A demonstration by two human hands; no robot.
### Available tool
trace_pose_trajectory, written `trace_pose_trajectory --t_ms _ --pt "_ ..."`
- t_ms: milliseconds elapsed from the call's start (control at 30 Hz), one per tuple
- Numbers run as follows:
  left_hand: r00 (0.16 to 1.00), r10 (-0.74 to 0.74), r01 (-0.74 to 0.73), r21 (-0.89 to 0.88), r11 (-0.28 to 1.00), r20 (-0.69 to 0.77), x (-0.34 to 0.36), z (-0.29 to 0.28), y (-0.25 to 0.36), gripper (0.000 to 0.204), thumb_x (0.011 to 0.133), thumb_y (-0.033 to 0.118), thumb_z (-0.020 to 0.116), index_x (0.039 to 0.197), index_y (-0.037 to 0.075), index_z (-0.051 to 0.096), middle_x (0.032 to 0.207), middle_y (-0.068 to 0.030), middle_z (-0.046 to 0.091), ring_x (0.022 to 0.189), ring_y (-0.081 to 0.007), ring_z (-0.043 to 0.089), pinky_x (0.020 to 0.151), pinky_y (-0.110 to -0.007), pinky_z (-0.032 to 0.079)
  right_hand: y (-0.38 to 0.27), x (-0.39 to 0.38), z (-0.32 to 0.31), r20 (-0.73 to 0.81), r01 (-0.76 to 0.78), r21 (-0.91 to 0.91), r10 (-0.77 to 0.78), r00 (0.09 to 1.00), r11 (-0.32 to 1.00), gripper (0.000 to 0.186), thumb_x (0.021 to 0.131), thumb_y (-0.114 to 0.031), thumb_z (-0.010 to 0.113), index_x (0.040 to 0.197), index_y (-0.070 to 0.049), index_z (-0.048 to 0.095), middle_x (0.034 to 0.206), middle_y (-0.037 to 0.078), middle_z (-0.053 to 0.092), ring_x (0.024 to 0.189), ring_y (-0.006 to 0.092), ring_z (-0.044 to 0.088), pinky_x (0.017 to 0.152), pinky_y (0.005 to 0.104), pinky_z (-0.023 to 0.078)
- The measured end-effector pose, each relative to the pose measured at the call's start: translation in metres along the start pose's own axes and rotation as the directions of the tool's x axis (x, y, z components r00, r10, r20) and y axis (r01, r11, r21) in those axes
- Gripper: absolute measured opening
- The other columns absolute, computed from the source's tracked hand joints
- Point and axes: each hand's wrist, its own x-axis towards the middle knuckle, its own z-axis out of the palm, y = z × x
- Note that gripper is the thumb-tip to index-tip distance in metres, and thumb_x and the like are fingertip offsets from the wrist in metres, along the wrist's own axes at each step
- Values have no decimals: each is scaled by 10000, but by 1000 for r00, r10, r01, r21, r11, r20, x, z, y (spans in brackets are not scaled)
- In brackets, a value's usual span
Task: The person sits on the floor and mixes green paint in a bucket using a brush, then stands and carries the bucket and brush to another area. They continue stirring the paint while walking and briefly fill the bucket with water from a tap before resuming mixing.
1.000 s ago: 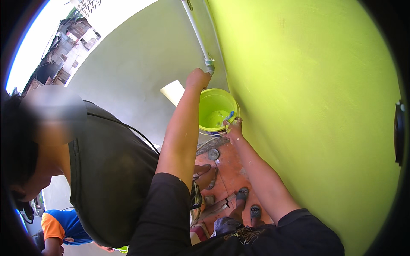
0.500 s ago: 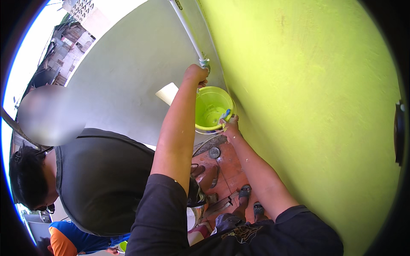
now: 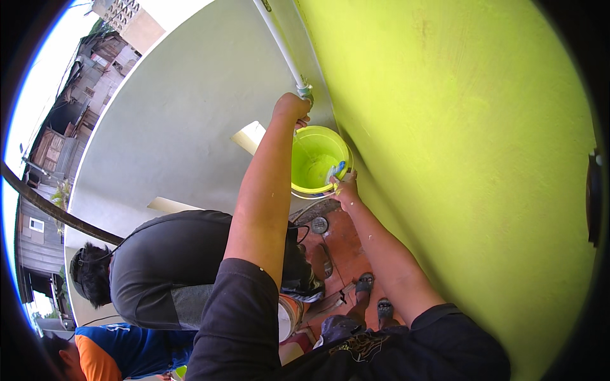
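Note:
A white pipe (image 3: 279,41) runs down the grey wall and ends in a grey-green fitting, apparently a tap (image 3: 305,93). My left hand (image 3: 291,109) is closed at this fitting, its grip partly hidden behind the hand. Just below hangs a bucket (image 3: 311,155), lime green inside, with its opening facing me and some liquid at the bottom. My right hand (image 3: 345,190) grips the bucket's near right rim. At that rim, by my right fingers, sticks up a blue-tipped, pale tool (image 3: 337,169) whose kind I cannot make out.
A bright lime-green wall (image 3: 457,140) rises close on my right. To my left a person in a dark shirt (image 3: 171,267) bends over; another in blue and orange (image 3: 127,349) is lower down. A paint-marked pail (image 3: 289,317) stands on the red tiled floor (image 3: 343,247) near my feet.
The person in the dark shirt has bent down further, uncovering a pale strip on the grey wall. Both my hands keep nearly the same place at the tap and bucket.

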Motion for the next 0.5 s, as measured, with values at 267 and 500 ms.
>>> trace_pose_trajectory --t_ms 267,500 --pt "1000 7 -9 -80 997 -17 -44 -5 -14 267 932 205 612 850 -44 658 739 -143 713 492 -191 635 460 -321 514 18 -40 -5 9 32 -3 -32 999 999 1063 892 -36 704 1600 -229 -64 1429 229 442 1077 343 661 750 494 648" --pt "989 109 -124 154 980 97 -42 -29 -51 234 915 159 604 812 -44 661 673 -131 675 520 -205 649 481 -330 528 20 -43 -12 3 -4 -8 4 1000 1000 1036 881 -32 707 1599 -254 -6 1418 206 448 1045 320 668 702 459 655"
